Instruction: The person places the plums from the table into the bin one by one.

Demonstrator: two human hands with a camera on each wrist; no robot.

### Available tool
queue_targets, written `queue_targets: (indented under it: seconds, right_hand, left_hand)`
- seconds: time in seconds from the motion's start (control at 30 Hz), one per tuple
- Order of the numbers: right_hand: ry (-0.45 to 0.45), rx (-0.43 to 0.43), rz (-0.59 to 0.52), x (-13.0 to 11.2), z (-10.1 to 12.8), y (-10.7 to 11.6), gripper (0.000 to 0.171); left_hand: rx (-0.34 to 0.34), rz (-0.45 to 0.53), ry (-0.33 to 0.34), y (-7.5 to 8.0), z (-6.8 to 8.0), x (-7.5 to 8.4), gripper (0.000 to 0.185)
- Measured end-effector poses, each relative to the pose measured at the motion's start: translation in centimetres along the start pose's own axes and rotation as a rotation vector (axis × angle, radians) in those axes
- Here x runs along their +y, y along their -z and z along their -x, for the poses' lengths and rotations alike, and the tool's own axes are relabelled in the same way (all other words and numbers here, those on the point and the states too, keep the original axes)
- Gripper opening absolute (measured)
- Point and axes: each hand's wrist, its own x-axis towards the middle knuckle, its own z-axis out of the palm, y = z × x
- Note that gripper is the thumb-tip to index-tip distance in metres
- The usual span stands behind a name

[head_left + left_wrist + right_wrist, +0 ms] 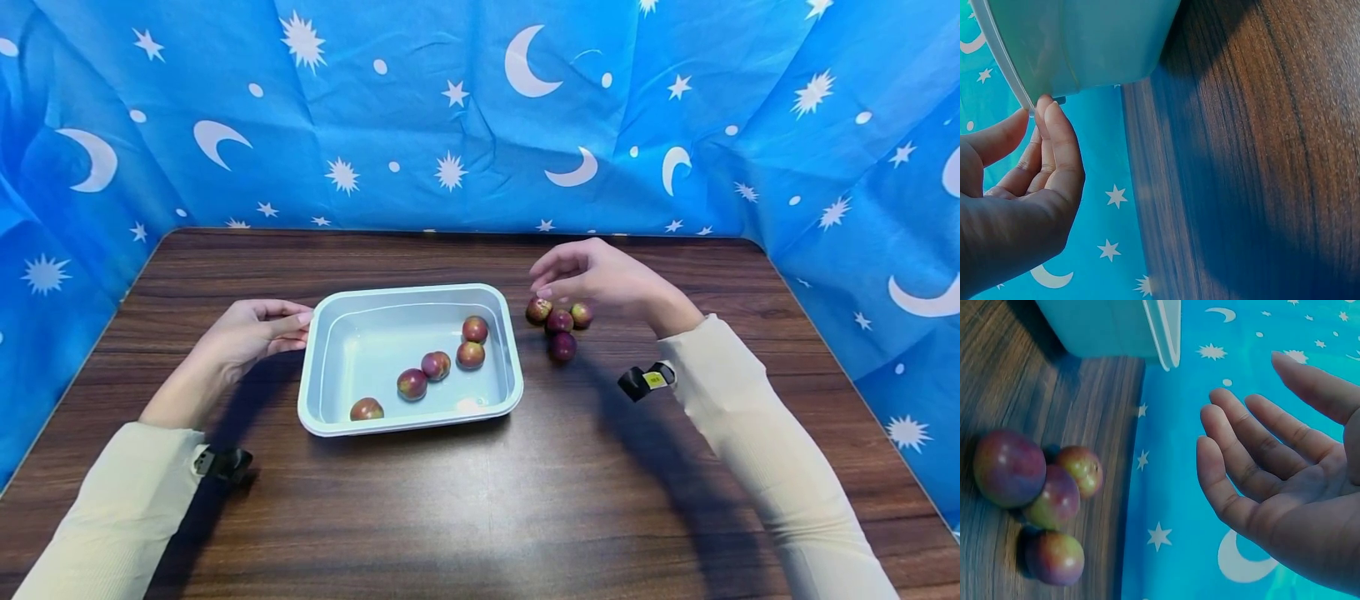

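A white plastic tub [352, 333] stands on the table with several reddish plums [436, 365] inside it. My left hand [251, 333] pinches the tub's left rim between thumb and fingertips, as the left wrist view also shows at the rim corner [1019, 94]. To the right of the tub, several more plums [559, 322] lie close together on the wood. Above this cluster hovers my right hand [596, 271], fingers loosely bent and apart from the fruit. In the right wrist view the palm [1310, 481] holds nothing, and the plums [1010, 467] lie below it.
The dark wooden table [450, 517] ends at a blue cloth [420, 108] with moons and stars, which hangs behind and at both sides. Black straps with small devices [225, 464] sit at both wrists over cream sleeves [757, 433].
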Motion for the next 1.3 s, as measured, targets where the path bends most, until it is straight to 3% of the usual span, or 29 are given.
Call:
queue_targets:
  seconds: [0.43,0.87,1.3]
  right_hand:
    - [-0.03,0.069,0.01,1.9,0.9,1.9,0.028]
    - [-0.129,0.111,-0.055,3.6,1.9,3.0,0.033]
    - [-0.136,0.137,-0.111,5.8,2.3,3.4,0.033]
  left_hand:
    - [-0.004,0.026,-0.006,0.1,-0.1,-0.1,0.036]
    - [0.005,0.005,-0.004,0.0,0.0,0.0,0.036]
    - [-0.004,0.02,-0.005,0.1,0.0,0.0,0.032]
